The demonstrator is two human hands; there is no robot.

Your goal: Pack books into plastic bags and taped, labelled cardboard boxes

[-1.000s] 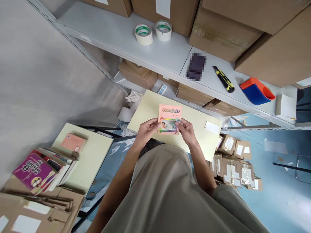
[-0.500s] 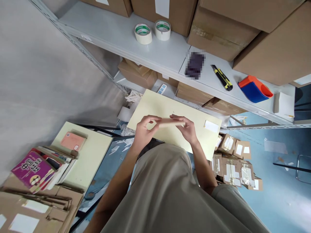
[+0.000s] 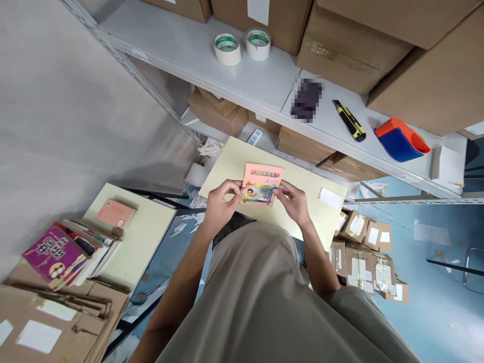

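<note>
Between my two hands is a small pink book, its cover with a colourful framed picture turned up toward me. My left hand pinches the book's left edge between thumb and fingers. On the opposite edge, my right hand grips it the same way. The book is held above a pale yellow tabletop. A white slip of paper lies on that tabletop, to the right of my right hand.
A grey shelf ahead carries tape rolls, a yellow-black utility knife, an orange-blue holder and cardboard boxes. Left, a side table bears stacked books and another pink book. Taped cartons stand right.
The book was nearly edge-on to me, and now its front cover faces up. My hands still hold it by both sides. The view has shifted slightly.
</note>
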